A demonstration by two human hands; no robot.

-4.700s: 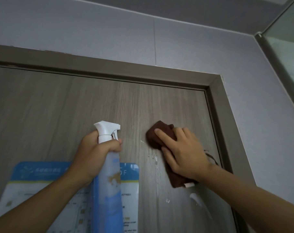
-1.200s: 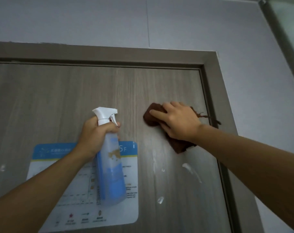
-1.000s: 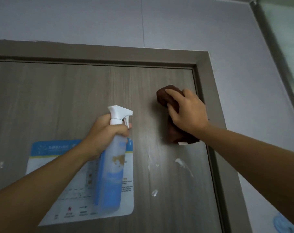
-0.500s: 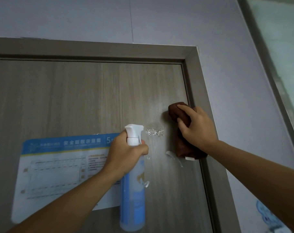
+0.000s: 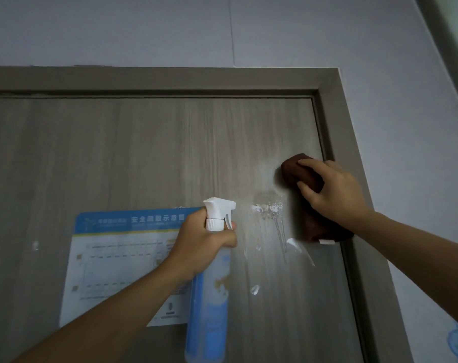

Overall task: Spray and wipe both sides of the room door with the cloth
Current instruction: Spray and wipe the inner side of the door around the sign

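Note:
A grey wood-grain door [image 5: 149,153] fills the view, shut in its frame. My left hand [image 5: 204,244] grips the neck of a blue spray bottle [image 5: 209,310] with a white trigger head, nozzle pointing right at the door. Wet foam and drips [image 5: 271,210] sit on the door just right of the nozzle. My right hand [image 5: 332,189] presses a brown cloth [image 5: 296,171] against the door beside the right frame edge, fingers curled over its top. The cloth hangs down below the hand.
A blue and white evacuation-plan sticker [image 5: 117,258] is stuck on the door behind my left hand. The brown door frame [image 5: 338,121] runs along the top and right. Grey wall [image 5: 406,127] lies beyond it. Small foam spots [image 5: 254,289] dot the lower door.
My left hand moved the bottle right and sprayed a fresh patch beside the cloth, now dripping. My right hand slid the cloth to the door's right edge. The view shifted left.

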